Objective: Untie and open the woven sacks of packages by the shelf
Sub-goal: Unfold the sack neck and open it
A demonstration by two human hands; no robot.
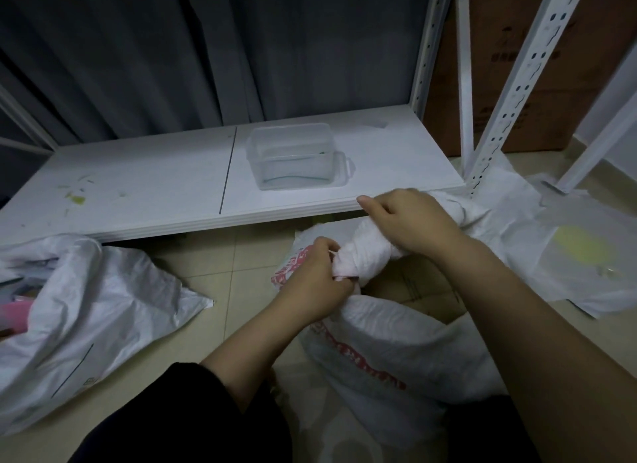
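Work is standing partly complete, judging by how the sacks are lying. The woven sack on the far left [86,311], well apart from both hands, is lying slack on the tiled floor [227,290] with its mouth gaping and coloured contents showing inside, so it is reading as already opened. The red-printed woven sack [379,352] directly below the hands is still closed: its neck is gathered into a thick twisted knot [365,252] lying between the two hands. The left hand [317,276] is pinching the lower end of that knot, its fingers [331,247] curling tightly into the fabric where a thin tie or strand seems to be sitting, though that detail is too small to confirm. The right hand [410,221] is wrapping over the upper end of the twist, fingers curled round it, thumb extending toward the shelf board [138,187]. The knot is showing no sign of loosening yet. A third white sack [517,228], beyond the right hand by the shelf upright [517,83], is lying flattened; whether it is tied cannot be told. The sack material is looking thin, crinkled and pliable, bulging with contents below the neck. A clear plastic container [293,156] is resting on the shelf board beyond the fingers.
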